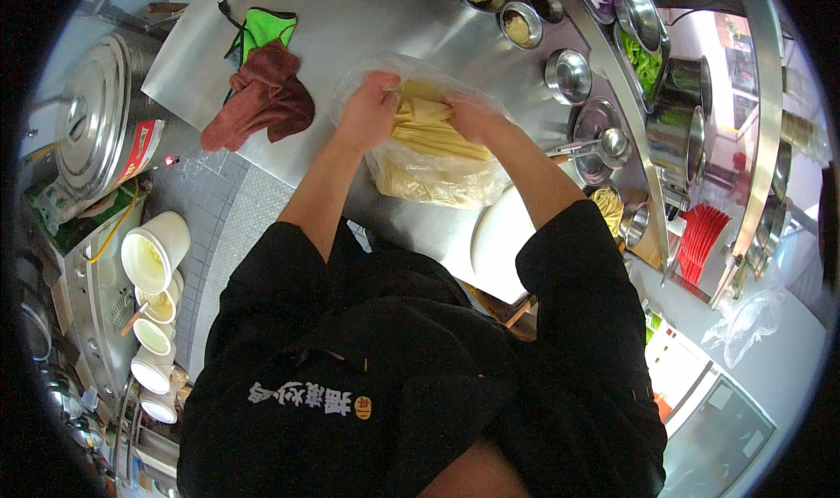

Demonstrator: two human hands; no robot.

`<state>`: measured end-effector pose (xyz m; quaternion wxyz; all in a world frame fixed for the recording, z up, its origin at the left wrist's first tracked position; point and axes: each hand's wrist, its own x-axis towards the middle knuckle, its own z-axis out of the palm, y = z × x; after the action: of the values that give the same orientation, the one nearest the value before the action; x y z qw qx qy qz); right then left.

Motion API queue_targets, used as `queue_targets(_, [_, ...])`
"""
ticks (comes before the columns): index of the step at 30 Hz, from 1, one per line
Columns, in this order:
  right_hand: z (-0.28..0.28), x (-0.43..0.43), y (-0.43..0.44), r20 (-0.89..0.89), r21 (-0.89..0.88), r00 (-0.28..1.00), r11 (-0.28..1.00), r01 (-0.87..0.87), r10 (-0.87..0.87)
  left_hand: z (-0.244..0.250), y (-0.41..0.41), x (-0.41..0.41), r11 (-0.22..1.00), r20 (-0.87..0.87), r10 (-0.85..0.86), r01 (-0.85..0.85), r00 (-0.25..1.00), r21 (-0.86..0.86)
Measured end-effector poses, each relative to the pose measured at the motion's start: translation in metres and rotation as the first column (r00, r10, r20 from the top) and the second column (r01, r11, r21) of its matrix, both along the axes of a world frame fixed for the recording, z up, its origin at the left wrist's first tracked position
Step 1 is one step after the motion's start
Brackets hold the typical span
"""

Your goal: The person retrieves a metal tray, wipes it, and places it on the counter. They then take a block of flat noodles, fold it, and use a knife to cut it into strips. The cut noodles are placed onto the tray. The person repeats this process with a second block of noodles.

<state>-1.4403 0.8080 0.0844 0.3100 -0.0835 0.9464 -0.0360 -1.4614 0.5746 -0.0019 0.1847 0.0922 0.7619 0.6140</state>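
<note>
A clear plastic bag (433,193) of pale yellow, flat sheets or strips, perhaps tofu skin or noodles (430,127), lies on the stainless steel counter. Its mouth faces the far side. My left hand (371,112) grips the bag's rim at the left, fingers curled in. At the right edge, my right hand (478,116) is partly inside the bag, over the ends of the strips; its fingertips are hidden, so its grip is unclear. Left of the bag, a brown cloth (262,101) rests partly over a green cloth (269,28).
Steel bowls (569,76), a ladle (613,142) and a white round board or lid (505,235) lie at the right. Beyond them runs a raised shelf (646,189) with pans and green vegetables (642,65). At left stand a lidded steel pot (92,117) and white buckets (154,252).
</note>
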Motion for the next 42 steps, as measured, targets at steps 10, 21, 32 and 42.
queue_targets(10, [0.096, 0.058, -0.016, -0.112, -0.100, 0.994, 0.995, -0.013, 0.002, 0.034, -0.013, 0.017, 0.992, 0.288, -0.043, 0.008, 0.957, 0.122])
queue_targets(21, [0.287, 0.084, -0.030, -0.494, -0.428, 0.846, 0.903, -0.037, -0.199, 0.089, -0.026, 0.004, 0.698, 0.275, -0.600, 0.324, 0.751, 0.638])
queue_targets(32, [0.433, 0.180, -0.009, -0.531, -0.489, 0.720, 0.856, 0.171, -0.447, 0.109, 0.072, 0.042, 0.465, 0.376, -0.650, -0.046, 0.660, 0.884])
queue_targets(42, [0.299, 0.338, 0.177, 0.238, -0.871, 0.239, -0.098, 0.482, -0.941, 0.115, 0.158, 0.210, 0.292, 0.469, -0.817, -0.460, 0.335, 0.838])
